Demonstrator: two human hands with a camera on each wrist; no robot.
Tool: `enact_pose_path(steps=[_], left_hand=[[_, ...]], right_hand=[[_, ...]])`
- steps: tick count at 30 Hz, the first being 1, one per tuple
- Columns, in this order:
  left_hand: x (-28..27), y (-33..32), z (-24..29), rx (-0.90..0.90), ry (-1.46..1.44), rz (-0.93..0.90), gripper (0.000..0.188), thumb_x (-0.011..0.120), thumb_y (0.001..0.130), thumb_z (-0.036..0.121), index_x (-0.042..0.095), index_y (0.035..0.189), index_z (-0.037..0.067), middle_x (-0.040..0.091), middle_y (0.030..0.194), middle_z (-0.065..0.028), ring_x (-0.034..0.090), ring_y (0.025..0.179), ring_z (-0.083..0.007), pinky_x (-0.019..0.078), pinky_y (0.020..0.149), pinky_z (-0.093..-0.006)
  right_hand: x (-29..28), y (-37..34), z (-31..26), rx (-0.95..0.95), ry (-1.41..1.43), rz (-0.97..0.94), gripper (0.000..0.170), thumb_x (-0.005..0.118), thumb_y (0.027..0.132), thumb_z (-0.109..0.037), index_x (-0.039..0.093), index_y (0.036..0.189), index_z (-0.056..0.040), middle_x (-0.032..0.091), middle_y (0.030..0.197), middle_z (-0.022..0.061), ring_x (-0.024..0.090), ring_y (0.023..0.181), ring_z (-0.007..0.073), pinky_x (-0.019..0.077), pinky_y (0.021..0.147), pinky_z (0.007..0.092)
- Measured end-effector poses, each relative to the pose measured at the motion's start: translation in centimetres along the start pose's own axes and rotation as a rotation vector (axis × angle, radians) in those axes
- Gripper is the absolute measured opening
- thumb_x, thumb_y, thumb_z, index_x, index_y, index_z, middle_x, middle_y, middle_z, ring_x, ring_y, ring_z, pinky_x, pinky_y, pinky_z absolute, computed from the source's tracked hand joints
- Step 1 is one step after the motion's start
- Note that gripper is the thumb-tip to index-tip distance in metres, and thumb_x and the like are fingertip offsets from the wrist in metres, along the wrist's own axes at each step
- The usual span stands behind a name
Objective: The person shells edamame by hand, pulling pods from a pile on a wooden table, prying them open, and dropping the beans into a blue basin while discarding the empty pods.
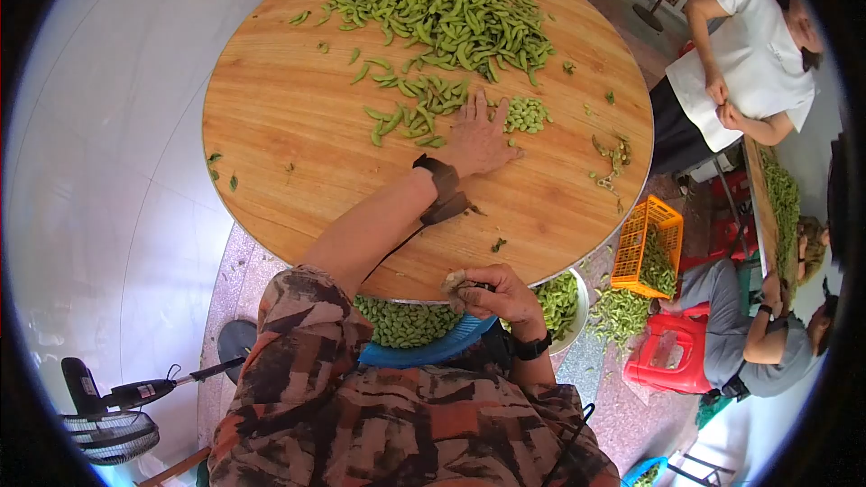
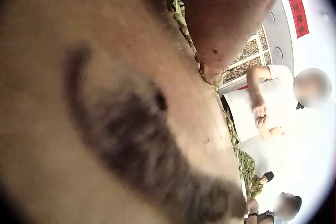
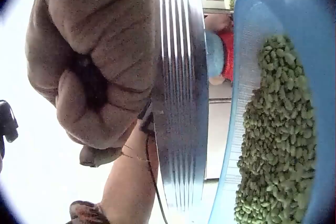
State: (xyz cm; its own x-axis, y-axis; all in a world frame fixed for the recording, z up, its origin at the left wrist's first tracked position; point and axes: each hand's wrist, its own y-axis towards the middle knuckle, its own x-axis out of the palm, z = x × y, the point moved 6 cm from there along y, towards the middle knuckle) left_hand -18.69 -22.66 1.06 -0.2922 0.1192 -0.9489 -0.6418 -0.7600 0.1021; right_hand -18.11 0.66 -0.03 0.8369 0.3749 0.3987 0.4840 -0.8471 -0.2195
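Curled right hand (image 3: 94, 56), blue basket (image 3: 317, 29) — green beans (image 3: 278, 134)

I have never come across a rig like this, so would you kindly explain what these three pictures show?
There is no robot here: a person works with two bare hands. The head picture comes from a camera on the person's head, looking forward and down. The other two come from cameras on the wrists; the left one is mostly filled by a close, blurry surface.

On the round wooden table lie heaps of green pods and a small pile of shelled beans. The left hand rests there, fingers spread, beside that pile. The right hand is at the near edge, fingers curled; I cannot tell whether it holds anything. Below that edge sits a blue basket of beans.
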Motion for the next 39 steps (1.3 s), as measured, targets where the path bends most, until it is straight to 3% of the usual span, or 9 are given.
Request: enact_pose_path(steps=[7,13,15,22,24,31,34,36,39], left_hand=[[0.7,2.6,0.9,-0.036,0.066,-0.08,0.095,0.047,0.086,0.067,0.014,0.151,0.006,0.003,0.15,-0.036,0.009,0.14,-0.05,0.0152,0.114,-0.0527],[0.4,0.9,-0.2,0.071,0.038,0.123,0.092,0.045,0.087,0.067,0.016,0.151,0.007,0.004,0.15,-0.0363,0.011,0.14,-0.0504,0.0149,0.114,-0.0529],[-0.2,-0.4,-1.0,0.109,0.062,0.185,0.09,0.048,0.087,0.064,0.021,0.148,0.004,0.007,0.149,-0.037,0.017,0.137,-0.0534,0.0227,0.11,-0.0562],[-0.8,-1.2,-1.7,0.106,0.128,0.129,0.093,0.049,0.086,0.066,0.018,0.149,0.004,0.008,0.149,-0.0367,0.017,0.136,-0.0536,0.0214,0.11,-0.0559],[0.6,0.0,-0.5,0.011,0.022,-0.028,0.095,0.05,0.084,0.067,0.018,0.149,0.005,0.008,0.149,-0.0365,0.016,0.137,-0.053,0.02,0.111,-0.0555],[0.9,3.2,1.2,0.053,-0.023,0.099,0.095,0.051,0.083,0.069,0.016,0.151,0.013,0.007,0.151,-0.0319,0.016,0.139,-0.0483,0.0174,0.113,-0.0556],[0.9,4.7,1.6,0.174,-0.036,0.117,0.083,0.05,0.085,0.066,0.023,0.15,0.022,0.009,0.154,-0.0246,0.017,0.139,-0.0471,0.0178,0.113,-0.0563],[1.0,5.3,2.2,0.308,-0.084,0.098,0.064,0.052,0.089,0.055,0.038,0.144,0.026,0.015,0.155,-0.0165,0.014,0.141,-0.0423,0.0171,0.115,-0.0537],[2.3,6.6,2.8,0.442,-0.042,-0.025,0.051,0.053,0.092,0.043,0.047,0.138,0.023,0.022,0.155,-0.0123,0.019,0.14,-0.0408,0.0207,0.114,-0.0511]], right_hand=[[-0.3,0.2,0.7,0.022,0.083,-0.006,0.026,0.053,0.094,-0.003,0.059,0.118,0.0047,0.064,0.082,0.0077,0.039,0.053,0.0022,0.0277,0.045,0.0175],[-0.2,0.2,0.3,0.033,0.021,-0.013,0.026,0.053,0.093,-0.001,0.059,0.118,0.0048,0.065,0.083,0.0078,0.041,0.054,0.0021,0.0285,0.045,0.0174],[-0.2,0.1,0.4,0.036,0.01,-0.008,0.026,0.053,0.093,0.0,0.059,0.117,0.005,0.064,0.082,0.0078,0.041,0.054,0.0022,0.0286,0.046,0.0174],[0.1,0.1,-0.1,-0.002,0.026,-0.017,0.026,0.051,0.093,0.001,0.059,0.118,0.0052,0.063,0.081,0.0066,0.039,0.053,0.0028,0.0285,0.046,0.0179],[0.1,0.0,0.1,0.004,0.034,-0.01,0.026,0.051,0.093,0.001,0.059,0.117,0.0053,0.063,0.081,0.0066,0.04,0.053,0.0028,0.0286,0.046,0.0179],[-0.2,-0.1,0.6,0.022,0.025,0.022,0.026,0.052,0.092,0.001,0.06,0.117,0.0052,0.063,0.082,0.0062,0.039,0.054,0.0029,0.0283,0.046,0.0183],[-0.2,-0.1,0.6,0.009,0.099,0.006,0.026,0.053,0.092,0.001,0.06,0.117,0.0049,0.063,0.082,0.0062,0.039,0.053,0.003,0.0281,0.046,0.0185],[-0.1,-0.2,0.6,0.0,0.115,0.014,0.026,0.053,0.092,0.001,0.06,0.117,0.005,0.063,0.082,0.0066,0.039,0.053,0.003,0.028,0.046,0.0185],[-0.2,-0.3,0.3,-0.003,0.138,0.025,0.026,0.053,0.092,0.0,0.059,0.117,0.0053,0.063,0.082,0.0074,0.039,0.053,0.0031,0.028,0.045,0.0185]])
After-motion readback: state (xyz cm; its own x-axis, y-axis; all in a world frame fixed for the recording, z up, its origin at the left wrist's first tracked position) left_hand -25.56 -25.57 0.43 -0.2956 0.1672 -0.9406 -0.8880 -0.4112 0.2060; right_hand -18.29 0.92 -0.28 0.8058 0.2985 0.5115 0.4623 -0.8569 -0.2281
